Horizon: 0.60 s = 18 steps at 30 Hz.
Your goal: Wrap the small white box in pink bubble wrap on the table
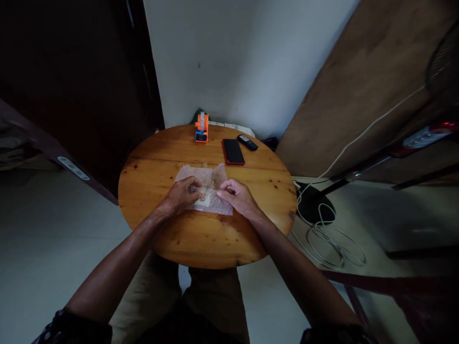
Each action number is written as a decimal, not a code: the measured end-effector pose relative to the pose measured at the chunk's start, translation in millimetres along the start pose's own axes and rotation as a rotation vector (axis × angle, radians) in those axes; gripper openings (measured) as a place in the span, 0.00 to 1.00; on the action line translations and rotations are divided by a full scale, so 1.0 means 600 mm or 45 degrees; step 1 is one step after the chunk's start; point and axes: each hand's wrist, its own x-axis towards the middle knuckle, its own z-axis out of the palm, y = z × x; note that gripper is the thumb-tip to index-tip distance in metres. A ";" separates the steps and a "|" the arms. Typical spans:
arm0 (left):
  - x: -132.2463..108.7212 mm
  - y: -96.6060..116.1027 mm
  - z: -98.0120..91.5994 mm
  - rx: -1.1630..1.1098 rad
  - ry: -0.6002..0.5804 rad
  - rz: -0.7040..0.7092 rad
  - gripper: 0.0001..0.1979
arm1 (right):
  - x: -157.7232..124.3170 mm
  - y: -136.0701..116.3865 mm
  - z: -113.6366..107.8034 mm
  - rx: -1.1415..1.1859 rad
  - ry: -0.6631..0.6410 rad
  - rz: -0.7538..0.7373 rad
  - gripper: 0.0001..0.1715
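A sheet of clear bubble wrap (211, 179) lies in the middle of the round wooden table (161, 162). A small pale flat item (203, 199) rests on it between my hands. My left hand (184, 193) has its fingers curled and pressed on the wrap's left part, beside the pale item. My right hand (236, 195) pinches the wrap's right edge with thumb and fingers closed. The far flap of the wrap stands up slightly.
At the table's far side stand an orange tape dispenser (201, 129), a dark phone in a red case (233, 151) and a small dark remote-like device (247, 142). White cable (333, 239) coils on the floor to the right by a fan base (315, 205).
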 end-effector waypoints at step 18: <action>-0.010 -0.001 0.010 0.012 -0.006 0.053 0.14 | -0.051 -0.117 0.045 -1.016 -0.160 -0.605 0.24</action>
